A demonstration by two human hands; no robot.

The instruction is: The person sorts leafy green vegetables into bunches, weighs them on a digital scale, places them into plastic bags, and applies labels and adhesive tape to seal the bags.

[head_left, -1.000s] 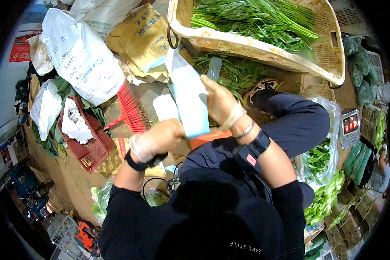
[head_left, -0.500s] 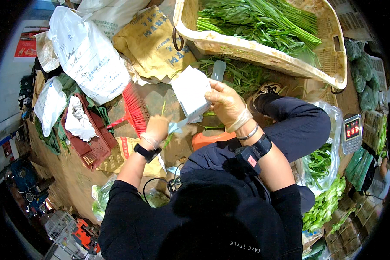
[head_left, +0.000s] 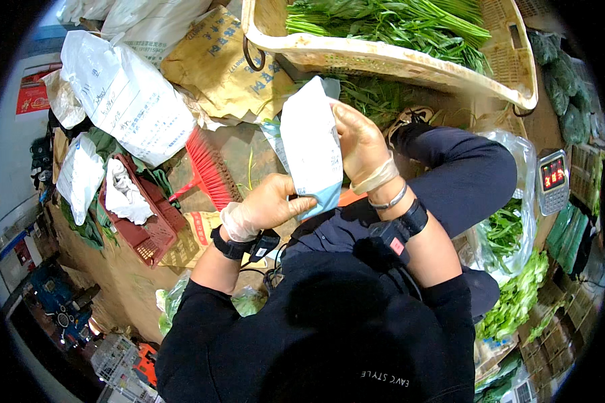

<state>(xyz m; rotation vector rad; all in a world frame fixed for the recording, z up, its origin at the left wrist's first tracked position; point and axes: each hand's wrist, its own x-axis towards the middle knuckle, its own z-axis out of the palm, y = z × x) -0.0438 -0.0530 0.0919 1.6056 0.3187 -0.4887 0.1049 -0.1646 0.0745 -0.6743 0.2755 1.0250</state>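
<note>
Between my hands is a white paper pad (head_left: pixel 309 144) with a pale blue sheet at its lower end and some writing on it. My left hand (head_left: pixel 269 201) pinches the lower left corner, thumb on top. My right hand (head_left: pixel 363 138) grips the right edge, its fingers partly behind the paper. Another light printed sheet shows beyond the pad's left side. Green vegetable bundles (head_left: pixel 396 47) lie in a large cream plastic crate (head_left: pixel 383 57) ahead, with loose green leaves on the floor below it.
A red broom (head_left: pixel 210 168), a dark red basket (head_left: pixel 141 228) with a white cloth, and white sacks (head_left: pixel 128 101) are at the left. A bag of greens (head_left: pixel 507 221), lettuce (head_left: pixel 517 302) and a scale display (head_left: pixel 552 178) are at the right. My bent leg (head_left: pixel 464 161) crosses the right side.
My left hand has come in from the left, where it held a blue-tinted strip, to the paper's lower corner. The paper has turned more upright, and my right hand has shifted slightly right.
</note>
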